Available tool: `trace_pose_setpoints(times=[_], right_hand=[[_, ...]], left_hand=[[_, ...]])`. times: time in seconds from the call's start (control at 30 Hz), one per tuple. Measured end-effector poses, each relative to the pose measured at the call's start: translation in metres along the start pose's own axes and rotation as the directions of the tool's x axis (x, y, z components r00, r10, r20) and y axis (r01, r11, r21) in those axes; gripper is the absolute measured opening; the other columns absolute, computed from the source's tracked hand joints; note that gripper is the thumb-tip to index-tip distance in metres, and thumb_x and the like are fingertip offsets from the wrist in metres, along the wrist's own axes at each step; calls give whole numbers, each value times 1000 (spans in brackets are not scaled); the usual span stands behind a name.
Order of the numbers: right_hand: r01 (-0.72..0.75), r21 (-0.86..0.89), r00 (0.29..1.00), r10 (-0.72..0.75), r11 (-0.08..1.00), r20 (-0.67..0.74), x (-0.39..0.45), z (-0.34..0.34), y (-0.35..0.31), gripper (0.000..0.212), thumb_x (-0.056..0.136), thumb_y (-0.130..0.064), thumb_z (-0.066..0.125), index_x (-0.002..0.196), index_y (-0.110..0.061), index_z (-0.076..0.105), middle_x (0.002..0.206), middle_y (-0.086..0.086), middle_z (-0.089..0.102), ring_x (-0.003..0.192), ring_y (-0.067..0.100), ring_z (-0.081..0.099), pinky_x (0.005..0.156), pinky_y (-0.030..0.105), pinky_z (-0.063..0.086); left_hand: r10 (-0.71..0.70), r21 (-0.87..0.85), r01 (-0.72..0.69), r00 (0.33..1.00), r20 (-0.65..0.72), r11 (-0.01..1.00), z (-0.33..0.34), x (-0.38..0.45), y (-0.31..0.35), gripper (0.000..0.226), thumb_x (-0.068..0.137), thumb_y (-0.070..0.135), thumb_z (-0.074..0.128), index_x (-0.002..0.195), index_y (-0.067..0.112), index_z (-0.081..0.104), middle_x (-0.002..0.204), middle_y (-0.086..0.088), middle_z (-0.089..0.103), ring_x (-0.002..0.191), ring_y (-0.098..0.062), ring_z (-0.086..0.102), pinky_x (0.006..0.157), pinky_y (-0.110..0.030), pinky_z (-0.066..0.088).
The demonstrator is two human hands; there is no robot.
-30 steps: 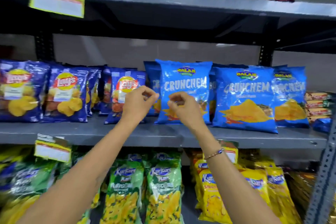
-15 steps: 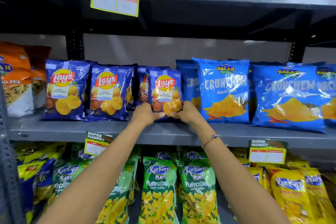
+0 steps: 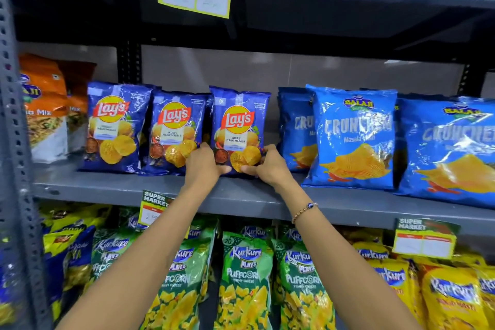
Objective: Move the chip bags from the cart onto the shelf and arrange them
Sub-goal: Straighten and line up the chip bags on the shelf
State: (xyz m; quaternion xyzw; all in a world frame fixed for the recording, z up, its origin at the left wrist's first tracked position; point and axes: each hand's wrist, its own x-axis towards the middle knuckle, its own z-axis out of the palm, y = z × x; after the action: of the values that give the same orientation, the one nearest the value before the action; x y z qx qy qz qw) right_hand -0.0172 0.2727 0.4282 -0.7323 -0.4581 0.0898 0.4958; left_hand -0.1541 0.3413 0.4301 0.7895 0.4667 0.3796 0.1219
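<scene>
A: Location of the Lay's Magic Masala bag (image 3: 239, 126)?

B: Upright on the grey middle shelf (image 3: 134, 190), third in the Lay's row, just left of the Balaji Crunchem bags (image 3: 353, 136).

A: Grip state?

B: Left hand (image 3: 202, 165) and right hand (image 3: 270, 166) both grasp the bag's lower corners, thumbs on its front. A bracelet (image 3: 304, 211) sits on the right wrist.

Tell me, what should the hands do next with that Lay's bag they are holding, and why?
Probably slide it a little left. Both the left hand and the right hand grip the bottom of the rightmost Lay's bag, which already stands upright on the middle shelf. A gap shows between it and the blue Crunchem bags, so nudging it against the middle Lay's bag would tidy the row.
</scene>
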Motion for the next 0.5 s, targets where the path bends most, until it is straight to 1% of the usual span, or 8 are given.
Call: trace_pose_setpoints(times=[0.07, 0.2, 0.27, 0.37, 0.5], right_hand=[[4, -15, 1000, -5, 1000, -11, 0, 0, 1, 76, 65, -28, 85, 122, -10, 40, 124, 11, 59, 113, 27, 57, 95, 42, 50], [69, -73, 996, -73, 995, -51, -4, -1, 2, 72, 66, -28, 84, 119, -7, 41, 120, 12, 60, 110, 29, 58, 87, 38, 49], [97, -95, 994, -102, 991, -49, -5, -1, 2, 70, 67, -28, 83, 118, -7, 41, 121, 12, 60, 111, 30, 58, 88, 39, 49], [79, -87, 997, -80, 993, -11, -3, -4, 1, 69, 68, -29, 83, 119, -8, 41, 121, 12, 59, 111, 29, 58, 90, 40, 50], [62, -70, 998, -63, 996, -11, -3, -7, 1, 69, 70, -26, 82, 122, -7, 41, 122, 12, 58, 112, 28, 57, 86, 35, 47]], left_hand=[[-3, -7, 3, 1000, 0, 1000, 1, -1, 1, 64, 71, 34, 80, 113, -2, 49, 116, -23, 63, 109, -39, 58, 81, -41, 45], [-3, -6, 3, 1000, -2, 1000, 2, -4, 2, 64, 72, 33, 79, 116, -3, 49, 117, -23, 62, 111, -39, 57, 84, -42, 46], [-7, -3, 7, 1000, -8, 1000, 3, -5, 2, 63, 73, 32, 78, 116, -2, 49, 118, -23, 62, 112, -39, 57, 86, -42, 46], [-20, -18, 20, 1000, -16, 1000, 5, -7, 2, 62, 73, 33, 78, 116, -2, 49, 119, -23, 62, 114, -39, 55, 90, -43, 44], [-17, -27, 17, 1000, -3, 999, 5, -8, 4, 62, 74, 34, 77, 117, -1, 49, 119, -22, 62, 113, -39, 56, 89, -44, 45]])
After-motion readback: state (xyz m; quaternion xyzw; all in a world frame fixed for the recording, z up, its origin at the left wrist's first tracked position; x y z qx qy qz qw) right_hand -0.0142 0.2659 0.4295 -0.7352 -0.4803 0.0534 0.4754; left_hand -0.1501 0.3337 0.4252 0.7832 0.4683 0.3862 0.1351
